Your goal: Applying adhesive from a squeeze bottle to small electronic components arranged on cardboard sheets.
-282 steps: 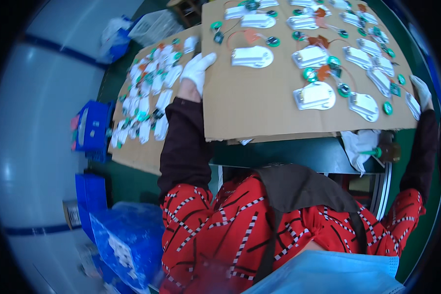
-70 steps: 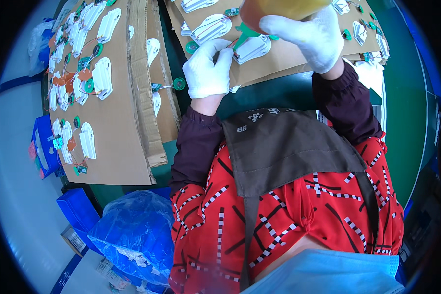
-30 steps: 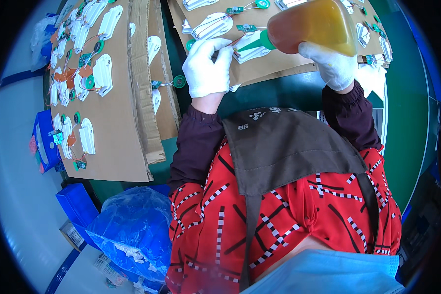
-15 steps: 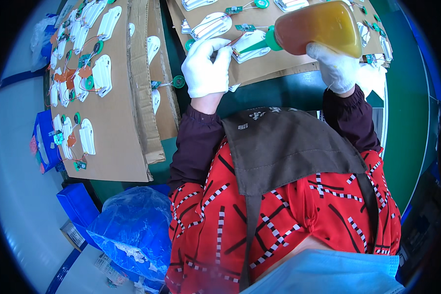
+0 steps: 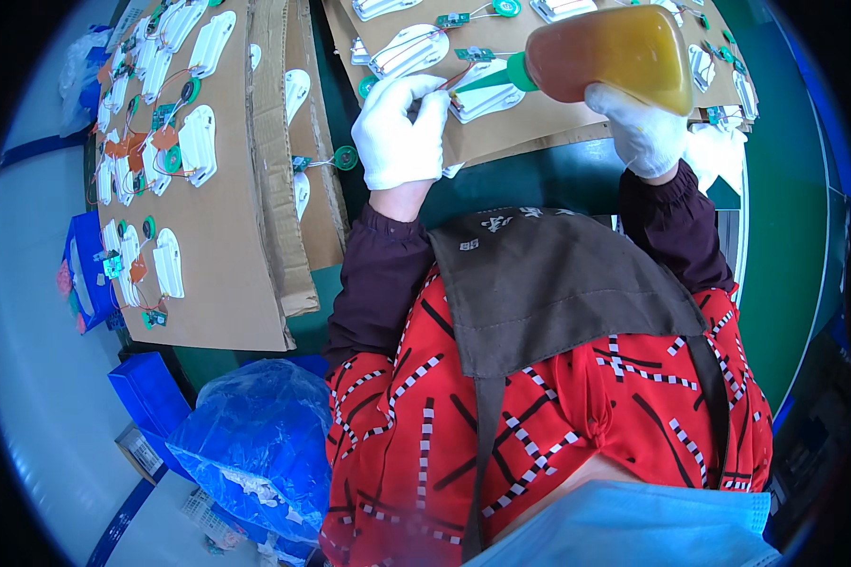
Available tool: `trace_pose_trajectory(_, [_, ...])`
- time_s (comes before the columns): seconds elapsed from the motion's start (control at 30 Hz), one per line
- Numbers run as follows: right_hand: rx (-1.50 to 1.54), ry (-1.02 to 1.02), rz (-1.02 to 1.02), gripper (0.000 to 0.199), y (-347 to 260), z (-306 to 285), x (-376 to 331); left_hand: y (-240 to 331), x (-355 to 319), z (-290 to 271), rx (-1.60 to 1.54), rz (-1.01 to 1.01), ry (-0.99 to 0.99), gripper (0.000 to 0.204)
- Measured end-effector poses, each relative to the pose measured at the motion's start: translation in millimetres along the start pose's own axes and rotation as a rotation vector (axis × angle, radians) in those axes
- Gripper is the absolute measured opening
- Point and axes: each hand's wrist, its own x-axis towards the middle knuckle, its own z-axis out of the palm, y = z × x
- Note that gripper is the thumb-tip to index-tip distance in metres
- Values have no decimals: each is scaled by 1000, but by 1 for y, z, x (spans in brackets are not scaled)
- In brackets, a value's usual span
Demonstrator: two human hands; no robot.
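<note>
In my white-gloved right hand (image 5: 641, 134) is a squeeze bottle (image 5: 615, 59) of amber liquid, tipped on its side. Its green nozzle (image 5: 501, 79) points left over a white plastic shell (image 5: 490, 102), with the tip close to my left fingertips. My left hand (image 5: 403, 132), also gloved, is closed in a pinch at that shell's left end, where thin red wires run. Exactly what lies between its thumb and finger is hidden. A small green circuit board (image 5: 474, 55) is wired up just beyond the shell.
More shells with wired boards lie on the cardboard sheet (image 5: 529, 130) before me and on stacked cardboard (image 5: 219, 269) at left. A green round part (image 5: 345, 158) juts between them. A blue plastic bag (image 5: 255, 435) sits at lower left, and a white cloth-like thing (image 5: 719, 156) lies beside my right wrist.
My right hand and the bottle have shifted slightly left, and the nozzle has tilted a little. My left hand keeps nearly the same place and pinch.
</note>
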Motion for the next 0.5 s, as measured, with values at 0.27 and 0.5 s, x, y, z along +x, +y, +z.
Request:
trace_pose_trajectory(0.27, [57, -120, -56, 40, -34, 16, -8, -2, 1, 0, -9, 0, -7, 13])
trace_pose_trajectory(0.5, [32, -52, 48, 43, -32, 15, -11, -3, 0, 2, -28, 26, 36, 12])
